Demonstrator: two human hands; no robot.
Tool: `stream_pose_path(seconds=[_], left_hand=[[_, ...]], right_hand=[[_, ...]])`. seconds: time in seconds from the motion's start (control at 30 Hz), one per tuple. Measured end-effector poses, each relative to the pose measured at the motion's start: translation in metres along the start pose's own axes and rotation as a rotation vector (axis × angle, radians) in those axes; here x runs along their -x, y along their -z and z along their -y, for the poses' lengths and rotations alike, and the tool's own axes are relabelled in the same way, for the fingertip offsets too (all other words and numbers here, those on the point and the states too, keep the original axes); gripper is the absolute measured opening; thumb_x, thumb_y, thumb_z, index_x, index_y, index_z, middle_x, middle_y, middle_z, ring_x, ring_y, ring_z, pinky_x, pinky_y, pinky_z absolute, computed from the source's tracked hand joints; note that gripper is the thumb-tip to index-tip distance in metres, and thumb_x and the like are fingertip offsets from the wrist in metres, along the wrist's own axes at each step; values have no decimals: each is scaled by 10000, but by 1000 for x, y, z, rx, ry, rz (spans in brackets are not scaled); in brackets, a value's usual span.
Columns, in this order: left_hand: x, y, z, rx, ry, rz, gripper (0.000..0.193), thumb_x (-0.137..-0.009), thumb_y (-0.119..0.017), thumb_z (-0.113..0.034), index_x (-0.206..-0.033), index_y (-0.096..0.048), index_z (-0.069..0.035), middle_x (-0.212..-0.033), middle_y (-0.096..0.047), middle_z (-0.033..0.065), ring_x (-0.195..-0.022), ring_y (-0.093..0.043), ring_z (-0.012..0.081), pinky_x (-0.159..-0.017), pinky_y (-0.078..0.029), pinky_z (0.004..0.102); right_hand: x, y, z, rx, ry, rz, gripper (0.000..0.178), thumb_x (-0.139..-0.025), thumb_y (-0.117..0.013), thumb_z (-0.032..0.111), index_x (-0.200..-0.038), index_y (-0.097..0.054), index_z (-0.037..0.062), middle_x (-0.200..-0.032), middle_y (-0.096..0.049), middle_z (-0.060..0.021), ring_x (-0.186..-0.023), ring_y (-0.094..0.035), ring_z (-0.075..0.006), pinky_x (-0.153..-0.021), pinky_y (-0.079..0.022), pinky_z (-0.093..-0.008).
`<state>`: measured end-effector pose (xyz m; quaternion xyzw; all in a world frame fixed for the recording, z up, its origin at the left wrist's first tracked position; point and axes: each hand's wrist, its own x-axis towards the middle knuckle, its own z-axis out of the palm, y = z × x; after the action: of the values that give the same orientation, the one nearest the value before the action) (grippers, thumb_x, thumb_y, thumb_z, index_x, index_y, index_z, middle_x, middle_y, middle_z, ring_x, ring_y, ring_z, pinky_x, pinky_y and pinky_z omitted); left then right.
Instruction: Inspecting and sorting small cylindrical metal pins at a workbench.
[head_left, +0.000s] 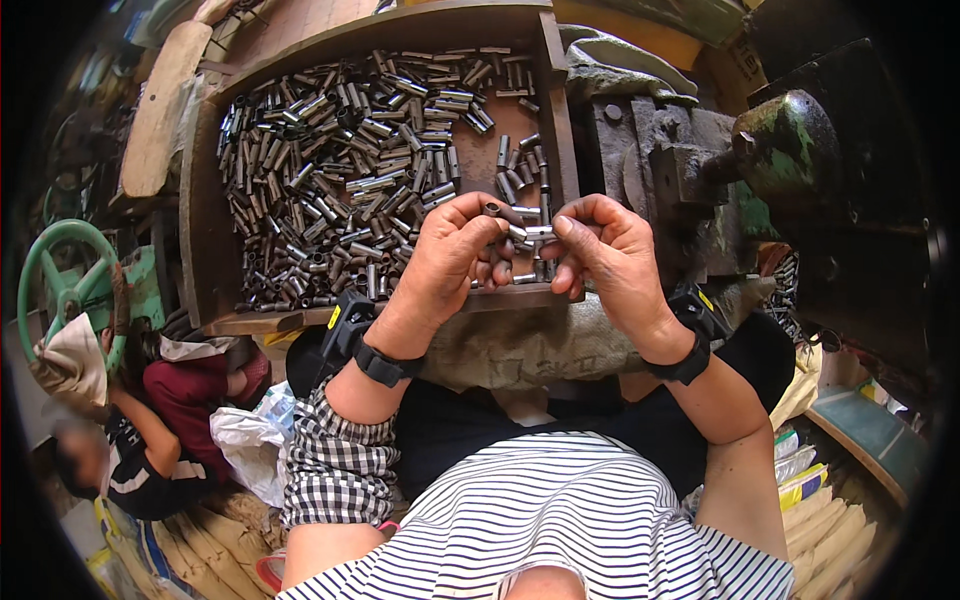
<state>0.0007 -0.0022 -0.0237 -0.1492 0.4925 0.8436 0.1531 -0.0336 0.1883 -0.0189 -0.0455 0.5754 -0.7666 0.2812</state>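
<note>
Above the near right part of a wooden tray (563, 120), my two hands meet with short metal tubes between them. My left hand (455, 248) is closed, its thumb and forefinger pinching a dark-ended metal tube (492, 210). Thumb and fingers of my right hand (612, 250) close on a shiny metal tube (540, 233), which reaches across to my left fingertips. Whether the two tubes touch is hidden by the fingers. A heap of similar tubes (340, 170) fills much of the tray, and several more (515, 165) lie apart at its right side.
Greasy machinery (690, 150) stands right of the tray. Cloth sacking (530, 345) hangs below the tray's front edge. At the left are a green handwheel (68, 285) and another person (150, 440), seated low. A wooden board (165, 110) leans by the tray's far left corner.
</note>
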Motion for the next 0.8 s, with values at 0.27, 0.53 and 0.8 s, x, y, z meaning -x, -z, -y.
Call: stream_pose_path(seconds=[0.27,0.53,0.8], left_hand=[[3,-10,3,20,-39,-41,106,-875,-556,-117,-954,-563,-48,-682,-567,40,-476,-573,121,-386,-422,185],[3,-11,5,29,-48,-47,128,-884,-570,-148,-963,-563,-47,-690,-569,39,-484,-574,113,-387,-422,179],[-1,-6,4,139,-59,-93,117,-886,-567,-133,-958,-549,-43,-676,-556,34,-472,-553,111,-381,-405,179]], right_hand=[[0,3,-5,-63,-36,-12,228,-924,-544,193,-965,-514,-29,-706,-634,-93,-473,-595,-89,-383,-441,-164],[2,0,-1,-46,6,-6,215,-925,-543,181,-966,-520,-29,-726,-638,-84,-491,-592,-76,-395,-438,-162],[2,5,0,21,97,-38,210,-908,-570,168,-965,-536,-31,-736,-641,-82,-511,-597,-76,-404,-438,-165]])
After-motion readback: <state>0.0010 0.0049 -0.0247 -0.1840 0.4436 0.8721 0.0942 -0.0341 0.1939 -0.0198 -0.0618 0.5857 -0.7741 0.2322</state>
